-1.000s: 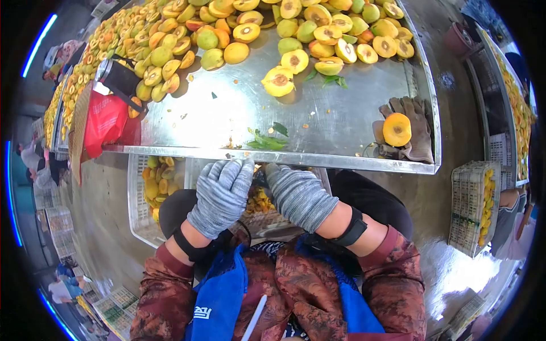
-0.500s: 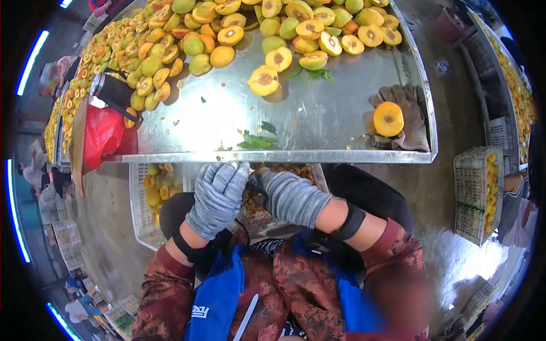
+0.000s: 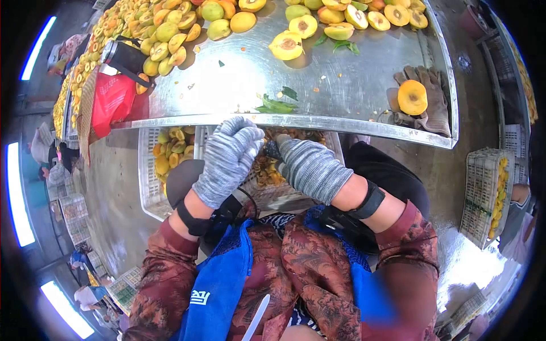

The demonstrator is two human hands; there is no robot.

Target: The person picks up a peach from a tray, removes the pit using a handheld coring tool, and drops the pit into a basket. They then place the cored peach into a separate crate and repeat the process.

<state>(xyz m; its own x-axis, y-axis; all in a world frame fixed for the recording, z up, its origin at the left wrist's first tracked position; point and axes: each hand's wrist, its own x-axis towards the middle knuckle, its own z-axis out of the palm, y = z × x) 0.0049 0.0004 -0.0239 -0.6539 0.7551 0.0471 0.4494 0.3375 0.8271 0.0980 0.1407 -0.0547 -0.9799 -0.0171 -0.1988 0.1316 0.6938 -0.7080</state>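
Note:
Both of my hands wear grey knit gloves and meet just below the front edge of the metal table (image 3: 318,120). My left hand (image 3: 230,156) is closed, its fingers curled together; whatever it may hold is hidden. Beside it, my right hand (image 3: 310,165) is also closed, with a small dark piece at its fingertips that I cannot make out. Under the hands, a crate (image 3: 147,196) holds yellow fruit halves (image 3: 170,149) on the left, and browner bits (image 3: 267,170) lie below my fingers. Green leaves (image 3: 277,106) rest on the table just beyond my hands.
Halved yellow fruit (image 3: 170,28) is heaped at the table's far side. A dark flask (image 3: 124,58) and a red bag (image 3: 112,101) are at left. One fruit half (image 3: 412,98) sits on brown gloves (image 3: 437,105) at right. A fruit crate (image 3: 483,193) stands on the floor.
The view has shifted, so the table sits higher in the picture. My hands have drawn slightly apart at the wrists, and both remain closed near the table edge.

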